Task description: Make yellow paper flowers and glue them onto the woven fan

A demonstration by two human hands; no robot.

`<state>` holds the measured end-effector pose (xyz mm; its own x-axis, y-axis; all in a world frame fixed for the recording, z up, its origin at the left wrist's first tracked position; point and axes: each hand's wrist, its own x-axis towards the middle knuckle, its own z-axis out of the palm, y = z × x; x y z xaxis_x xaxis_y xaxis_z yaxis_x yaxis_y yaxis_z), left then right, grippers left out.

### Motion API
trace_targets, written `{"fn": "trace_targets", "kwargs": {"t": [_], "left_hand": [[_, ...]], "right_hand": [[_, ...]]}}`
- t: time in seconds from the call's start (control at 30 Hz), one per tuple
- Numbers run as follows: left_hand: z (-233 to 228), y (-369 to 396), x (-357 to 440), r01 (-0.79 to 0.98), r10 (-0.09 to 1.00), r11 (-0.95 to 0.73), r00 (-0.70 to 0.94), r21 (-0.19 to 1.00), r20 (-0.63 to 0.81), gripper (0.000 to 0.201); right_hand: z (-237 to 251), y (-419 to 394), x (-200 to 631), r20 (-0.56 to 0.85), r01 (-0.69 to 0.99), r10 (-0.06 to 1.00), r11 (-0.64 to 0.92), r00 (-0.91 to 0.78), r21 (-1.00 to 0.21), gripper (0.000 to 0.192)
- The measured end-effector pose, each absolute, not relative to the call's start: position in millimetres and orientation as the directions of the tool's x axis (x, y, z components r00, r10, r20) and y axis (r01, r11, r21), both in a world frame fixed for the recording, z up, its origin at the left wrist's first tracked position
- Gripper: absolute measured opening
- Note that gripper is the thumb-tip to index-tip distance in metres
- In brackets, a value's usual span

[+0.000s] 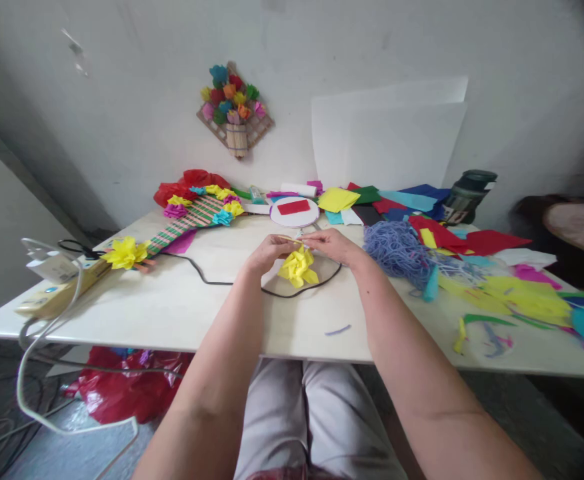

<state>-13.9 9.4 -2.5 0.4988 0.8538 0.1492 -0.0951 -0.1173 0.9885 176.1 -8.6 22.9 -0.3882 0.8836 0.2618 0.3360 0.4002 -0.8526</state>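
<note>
Both my hands meet over the middle of the white table (172, 320). My left hand (273, 252) is closed on a yellow paper flower (299, 268), whose petals hang below the fingers. Fingers of my right hand (333, 245) pinch together just above the flower, at a thin pale strip (291, 239) that runs between the two hands. What exactly the right fingertips grip is too small to make out. A black cord (292, 295) curves on the table beneath the flower.
Blue-grey yarn (397, 253) and paper scraps (527, 297) lie to the right, near a dark bottle (469, 197). Behind my hands is a white disc with a red rectangle (295, 209). A flower-trimmed woven piece (192, 223) and power strip (62, 290) are left.
</note>
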Motion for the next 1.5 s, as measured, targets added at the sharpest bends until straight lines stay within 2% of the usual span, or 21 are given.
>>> {"fn": "trace_targets", "kwargs": {"t": [0.4,0.6,0.7,0.83,1.1,1.3,1.5], "left_hand": [[0,7,-14,-0.072,0.841,-0.112,0.524,0.991,0.133,0.035],[-1,7,-14,-0.080,0.854,-0.104,0.504,0.991,0.130,0.033],[-1,7,-13,-0.092,0.872,-0.085,0.475,0.992,0.119,0.030],[-5,11,-12,-0.136,0.889,-0.050,0.446,0.989,0.107,0.024],[-10,16,-10,-0.236,0.911,0.047,0.408,0.971,0.055,0.030],[-9,14,-10,-0.213,0.923,0.025,0.380,0.977,0.059,0.023],[-5,10,-9,-0.204,0.935,0.028,0.351,0.979,0.046,0.019]], "right_hand": [[26,-13,180,0.198,0.391,0.872,0.390,-0.447,-0.834,0.035],[21,-8,182,0.301,0.372,0.858,0.462,-0.416,-0.805,0.027],[16,-2,182,0.390,0.380,0.824,0.544,-0.412,-0.748,0.020],[10,6,183,0.467,0.459,0.778,0.626,-0.420,-0.631,0.021],[8,8,182,0.550,0.632,0.706,0.684,-0.447,-0.365,0.021],[10,7,179,0.566,0.676,0.694,0.675,-0.445,-0.296,0.021],[10,5,177,0.562,0.695,0.700,0.663,-0.442,-0.279,0.021]]}}
